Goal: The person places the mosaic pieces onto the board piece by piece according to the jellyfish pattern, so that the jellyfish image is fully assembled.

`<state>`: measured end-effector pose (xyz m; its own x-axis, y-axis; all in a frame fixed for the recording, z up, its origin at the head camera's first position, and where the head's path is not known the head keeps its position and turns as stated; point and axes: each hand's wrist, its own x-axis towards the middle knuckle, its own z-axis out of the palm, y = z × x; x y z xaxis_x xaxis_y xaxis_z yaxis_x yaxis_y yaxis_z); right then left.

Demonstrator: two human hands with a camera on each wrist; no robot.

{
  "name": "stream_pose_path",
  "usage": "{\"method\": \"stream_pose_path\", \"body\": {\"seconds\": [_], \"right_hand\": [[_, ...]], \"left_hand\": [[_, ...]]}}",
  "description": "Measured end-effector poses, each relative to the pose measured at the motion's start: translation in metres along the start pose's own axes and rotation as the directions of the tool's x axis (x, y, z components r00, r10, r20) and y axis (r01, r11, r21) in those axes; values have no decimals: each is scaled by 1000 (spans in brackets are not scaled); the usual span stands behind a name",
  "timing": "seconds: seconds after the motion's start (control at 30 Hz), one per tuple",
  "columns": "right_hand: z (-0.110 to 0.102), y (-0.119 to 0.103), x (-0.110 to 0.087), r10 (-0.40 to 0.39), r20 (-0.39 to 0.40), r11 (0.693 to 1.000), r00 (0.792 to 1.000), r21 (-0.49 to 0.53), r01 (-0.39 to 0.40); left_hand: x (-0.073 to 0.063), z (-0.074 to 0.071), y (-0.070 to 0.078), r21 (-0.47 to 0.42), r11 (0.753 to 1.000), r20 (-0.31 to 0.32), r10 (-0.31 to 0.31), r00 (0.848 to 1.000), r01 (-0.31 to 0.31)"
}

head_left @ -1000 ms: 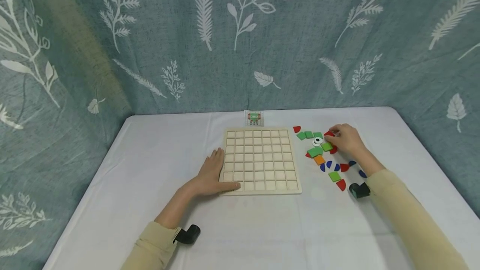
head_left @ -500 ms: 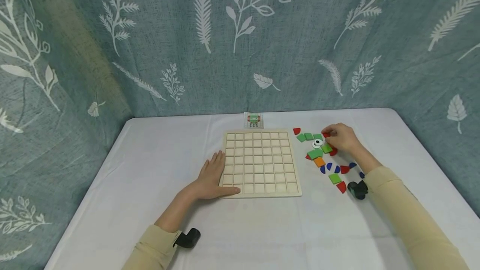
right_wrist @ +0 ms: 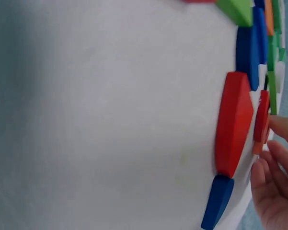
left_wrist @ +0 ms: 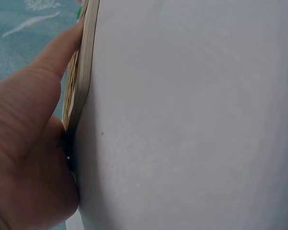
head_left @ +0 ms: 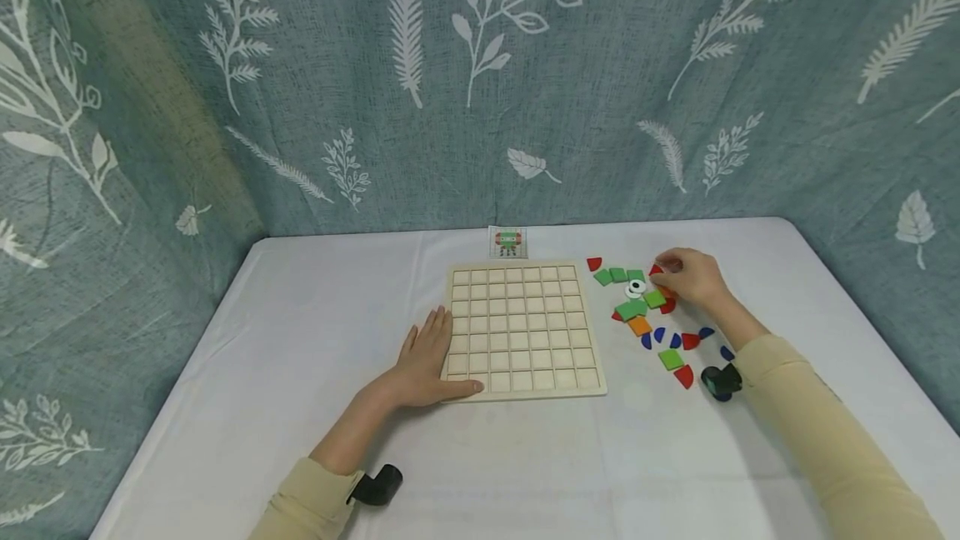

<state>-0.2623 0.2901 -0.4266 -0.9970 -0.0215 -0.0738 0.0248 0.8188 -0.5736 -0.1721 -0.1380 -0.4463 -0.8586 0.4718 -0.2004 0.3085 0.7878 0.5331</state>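
While the left hand (head_left: 422, 363) rests straight-fingered along the left edge of the gridded board (head_left: 517, 323), thumb over its near corner, the right hand (head_left: 693, 280), fingers curled, pinches a red piece (head_left: 656, 270) right of the board. Green pieces (head_left: 617, 275) near; printed card (head_left: 508, 242) beyond board.

A blue-green curtain (head_left: 322, 48) with white leaf prints (head_left: 407, 23) fills the frame's upper half and drops along both sides; a brownish streak (head_left: 161, 65) slants down its upper left. White cloth (head_left: 525, 473) covers the table (head_left: 330, 298) below.
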Motion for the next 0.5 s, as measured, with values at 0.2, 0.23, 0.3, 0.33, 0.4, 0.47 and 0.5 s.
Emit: {"method": "stream_pose_path", "body": {"seconds": [0.2, 0.23, 0.3, 0.33, 0.4, 0.47, 0.5], "right_hand": [[2, -1, 1, 63, -20, 998, 998, -8, -64], [2, -2, 1, 60, -23, 998, 998, -9, -60], [3, -4, 1, 38, -36, 999, 999, -12, -38], [3, -5, 1, 23, -47, 1000, 999, -4, -23], [5, -10, 1, -19, -67, 1000, 998, 17, 20], [9, -20, 1, -72, -72, 996, 995, 54, 76], [12, -27, 1, -93, -66, 992, 993, 74, 98]], "left_hand": [[-3, 0, 1, -1, 1000, -3, -8, 1000, 8], [-3, 0, 2, -1, 1000, -1, -9, 1000, 9], [-3, 0, 2, -1, 1000, 0, -7, 1000, 7], [-3, 0, 1, -2, 1000, 2, -6, 1000, 6], [-3, 1, 1, 0, 1000, 1, -2, 1000, 2], [-4, 0, 1, -2, 1000, -1, 0, 1000, 0], [-3, 0, 1, 0, 1000, -1, -1, 1000, 1]]}}
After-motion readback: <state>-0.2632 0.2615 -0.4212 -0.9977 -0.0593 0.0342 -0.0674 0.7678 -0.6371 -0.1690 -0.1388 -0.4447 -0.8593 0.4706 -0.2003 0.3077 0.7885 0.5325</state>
